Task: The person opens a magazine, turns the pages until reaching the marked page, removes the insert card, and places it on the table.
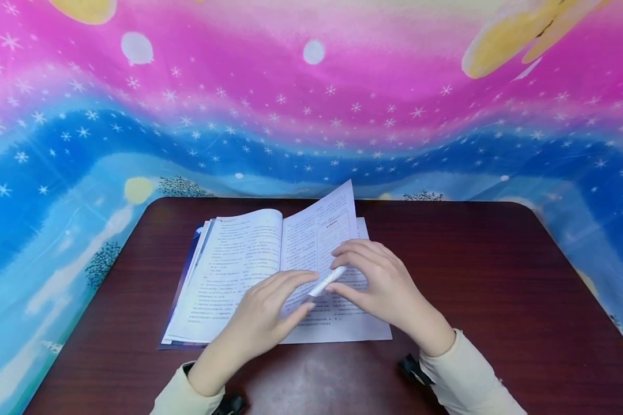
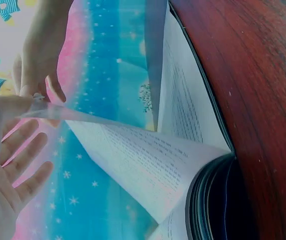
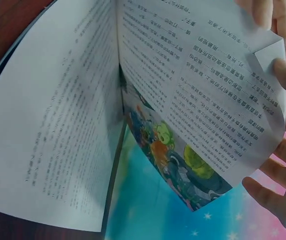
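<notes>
An open book [image 1: 233,259] lies on the table, its pages dense with print. One right-hand page [image 1: 303,236] is raised, and its near corner is turned over into a narrow white fold [image 1: 326,282]. My left hand [image 1: 265,305] pinches the lower left end of that fold between thumb and fingers. At the upper right end, my right hand [image 1: 381,282] pinches it too. The folded flap [image 3: 272,54] shows as a small triangle in the right wrist view, where a coloured cartoon picture [image 3: 170,150] is visible below the lifted page.
The dark red wooden table [image 1: 477,276] extends to both sides of the book. Behind it hangs a pink and blue cloth [image 1: 270,115] with snowflakes, meeting the table's back edge. Light sleeves [image 1: 467,374] cover both forearms.
</notes>
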Action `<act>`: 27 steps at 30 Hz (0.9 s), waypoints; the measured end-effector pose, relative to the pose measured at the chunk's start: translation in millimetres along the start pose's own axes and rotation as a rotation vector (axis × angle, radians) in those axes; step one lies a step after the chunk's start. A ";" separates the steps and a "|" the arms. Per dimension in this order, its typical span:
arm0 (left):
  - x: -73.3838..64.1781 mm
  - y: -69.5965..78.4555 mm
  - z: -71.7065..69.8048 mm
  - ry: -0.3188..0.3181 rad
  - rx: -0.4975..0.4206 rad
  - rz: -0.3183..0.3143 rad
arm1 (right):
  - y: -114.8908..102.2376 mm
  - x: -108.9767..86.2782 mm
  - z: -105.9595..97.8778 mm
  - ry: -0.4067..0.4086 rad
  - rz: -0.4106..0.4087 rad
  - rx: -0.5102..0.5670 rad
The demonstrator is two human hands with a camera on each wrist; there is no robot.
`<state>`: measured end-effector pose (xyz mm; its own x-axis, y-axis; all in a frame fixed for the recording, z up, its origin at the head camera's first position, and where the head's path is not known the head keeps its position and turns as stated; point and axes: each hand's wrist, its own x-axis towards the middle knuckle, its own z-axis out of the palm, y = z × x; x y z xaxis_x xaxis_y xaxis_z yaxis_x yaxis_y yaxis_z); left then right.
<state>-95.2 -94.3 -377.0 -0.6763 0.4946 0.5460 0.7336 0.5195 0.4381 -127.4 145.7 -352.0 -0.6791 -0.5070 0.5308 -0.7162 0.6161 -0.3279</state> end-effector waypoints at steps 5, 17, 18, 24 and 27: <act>2.5 0.7 2.2 0.028 0.006 0.025 | -3.1 4.5 -0.8 -0.007 -0.010 -0.009; 2.9 1.4 -0.6 0.068 0.026 0.054 | -11.1 12.3 -2.9 -0.010 -0.038 -0.014; 2.7 1.0 -1.1 0.076 0.028 0.062 | -11.6 12.4 -3.3 -0.010 -0.038 -0.013; -0.7 -3.2 -3.9 0.092 0.049 0.068 | -15.0 10.3 -5.9 0.016 -0.058 0.013; -3.8 -4.9 -6.2 0.090 0.066 0.042 | -16.9 8.8 -7.5 0.038 -0.081 0.029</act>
<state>-95.8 -103.1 -376.8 -0.6342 0.4539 0.6259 0.7531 0.5461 0.3669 -120.1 135.4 -336.0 -0.6126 -0.5312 0.5853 -0.7733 0.5562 -0.3045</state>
